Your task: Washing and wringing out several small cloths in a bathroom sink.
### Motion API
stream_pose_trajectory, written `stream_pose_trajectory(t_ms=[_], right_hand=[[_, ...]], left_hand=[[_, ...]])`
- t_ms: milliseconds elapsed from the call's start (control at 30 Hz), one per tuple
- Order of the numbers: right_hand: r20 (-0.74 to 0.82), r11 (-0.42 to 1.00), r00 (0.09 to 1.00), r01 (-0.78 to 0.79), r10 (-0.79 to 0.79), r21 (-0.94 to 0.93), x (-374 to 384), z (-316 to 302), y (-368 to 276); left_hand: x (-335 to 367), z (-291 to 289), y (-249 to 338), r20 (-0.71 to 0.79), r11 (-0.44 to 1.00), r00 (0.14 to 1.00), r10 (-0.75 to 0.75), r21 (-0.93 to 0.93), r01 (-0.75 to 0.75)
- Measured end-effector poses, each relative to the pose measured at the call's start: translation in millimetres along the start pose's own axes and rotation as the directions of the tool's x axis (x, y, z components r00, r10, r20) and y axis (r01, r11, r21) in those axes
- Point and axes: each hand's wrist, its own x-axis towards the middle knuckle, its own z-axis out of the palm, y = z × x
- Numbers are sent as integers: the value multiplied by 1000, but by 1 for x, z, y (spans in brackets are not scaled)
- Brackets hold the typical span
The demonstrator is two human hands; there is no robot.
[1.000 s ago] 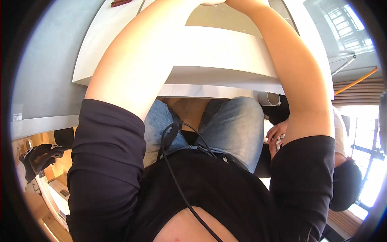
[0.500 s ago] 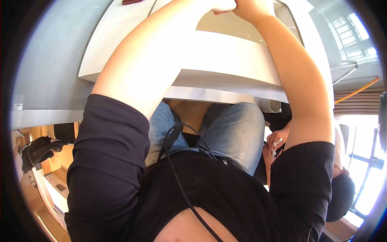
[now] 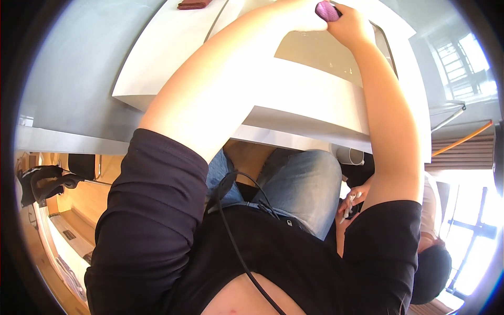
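Observation:
Both my hands are at the top edge of the view, over a white unit with a recessed, grey-beige basin [image 3: 320, 52]. Between them is a small purple, soft-looking thing [image 3: 328, 11] with a dark edge; its kind I cannot make out. My right hand [image 3: 356, 25] is closed on its right side, thumb and fingers curled. Pale from glare, my left hand [image 3: 302, 16] closes on it from the left, and its fingertips are partly lost. A reddish-brown folded piece, perhaps cloth, [image 3: 194, 4] lies on the unit's far left part.
The white unit's raised front edge [image 3: 315, 97] runs below my forearms. A glossy grey surface [image 3: 79, 100] spreads to the left. At right, another person's hands [image 3: 353, 202] hold something white beside my leg. A white cup-like thing [image 3: 350, 155] is near my knee. A black cable [image 3: 231, 236] hangs down my front.
The purple thing has come into sight between my hands. My view has shifted, so the hands, basin and reddish-brown piece show lower and further right.

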Motion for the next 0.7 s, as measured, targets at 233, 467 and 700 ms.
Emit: stream_pose_trajectory(t_ms=[233,467,700], right_hand=[[307,871,945,-243,113,426,-9,-13,-6],[492,692,859,-269,-143,670,-3,-11,-6],[493,614,827,-247,-269,750,1,2,21]], left_hand=[[-8,-9,11,-4,990,990,140,-15,-140],[-9,-14,11,69,989,998,5,-147,5],[4,-7,-4,-2,989,992,130,71,-129]])
